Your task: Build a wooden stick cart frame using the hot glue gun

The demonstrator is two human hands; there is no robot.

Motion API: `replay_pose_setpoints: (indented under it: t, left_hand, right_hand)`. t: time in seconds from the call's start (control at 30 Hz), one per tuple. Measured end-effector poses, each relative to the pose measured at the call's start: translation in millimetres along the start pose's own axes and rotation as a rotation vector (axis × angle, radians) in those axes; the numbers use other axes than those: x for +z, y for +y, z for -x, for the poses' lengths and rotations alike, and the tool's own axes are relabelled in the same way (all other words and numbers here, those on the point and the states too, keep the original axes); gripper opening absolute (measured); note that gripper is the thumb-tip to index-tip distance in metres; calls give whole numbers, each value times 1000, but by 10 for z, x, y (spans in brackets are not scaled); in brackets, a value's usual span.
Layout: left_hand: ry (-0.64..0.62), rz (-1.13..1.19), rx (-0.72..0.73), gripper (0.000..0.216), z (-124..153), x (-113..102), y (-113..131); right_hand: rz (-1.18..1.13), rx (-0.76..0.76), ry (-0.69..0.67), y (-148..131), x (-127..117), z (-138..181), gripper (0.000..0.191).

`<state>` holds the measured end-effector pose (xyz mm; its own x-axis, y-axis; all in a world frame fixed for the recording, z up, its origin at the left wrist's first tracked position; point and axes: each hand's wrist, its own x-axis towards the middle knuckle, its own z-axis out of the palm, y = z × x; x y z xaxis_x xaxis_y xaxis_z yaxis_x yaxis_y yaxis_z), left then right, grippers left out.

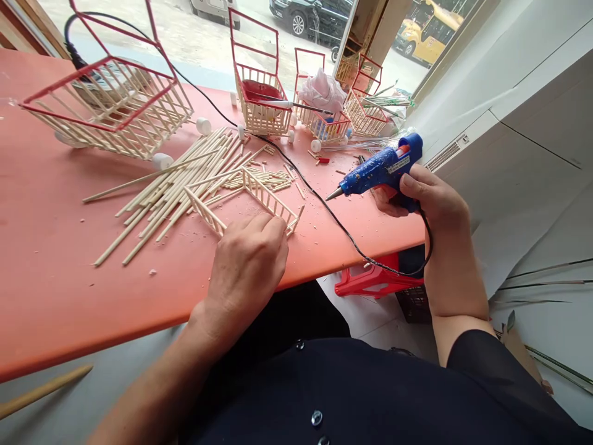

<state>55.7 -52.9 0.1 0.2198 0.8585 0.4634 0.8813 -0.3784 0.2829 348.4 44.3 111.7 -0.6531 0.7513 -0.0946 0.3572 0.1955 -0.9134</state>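
My right hand [430,191] is wrapped round the handle of a blue hot glue gun [377,170], raised over the table's right part. Its metal nozzle points left and slightly down, and a black cord runs from the handle. With closed fingers, my left hand [250,256] grips the near side of a small wooden-stick frame [266,194] on the table. The frame has upright short sticks along its visible sides. My fingertips and the part they hold are hidden behind the hand. Just behind the frame lies a pile of long wooden sticks [171,185].
Short stick pieces [269,179] and scraps lie past the frame. Miniature stick carts with red rims stand along the back: a large one [125,111] at left, others [264,117] [365,114] further right. The cord [333,216] crosses the orange table [55,272]. A red stool [370,284] stands below.
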Motion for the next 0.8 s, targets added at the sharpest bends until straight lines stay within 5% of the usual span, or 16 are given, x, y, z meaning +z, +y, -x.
replay_pose_setpoints:
  t: [0.33,0.6,0.8]
  left_hand:
    - [110,127,-18,21,0,-51,-3]
    - [187,255,-134,31,37,-247,-68]
    - [380,226,-197,31,122,-385,-267]
  right_hand:
    - [-181,66,276,374,141,238,41]
    - [-216,65,319,677,138,333,44]
    - [-245,-54,501,762,168,362,43]
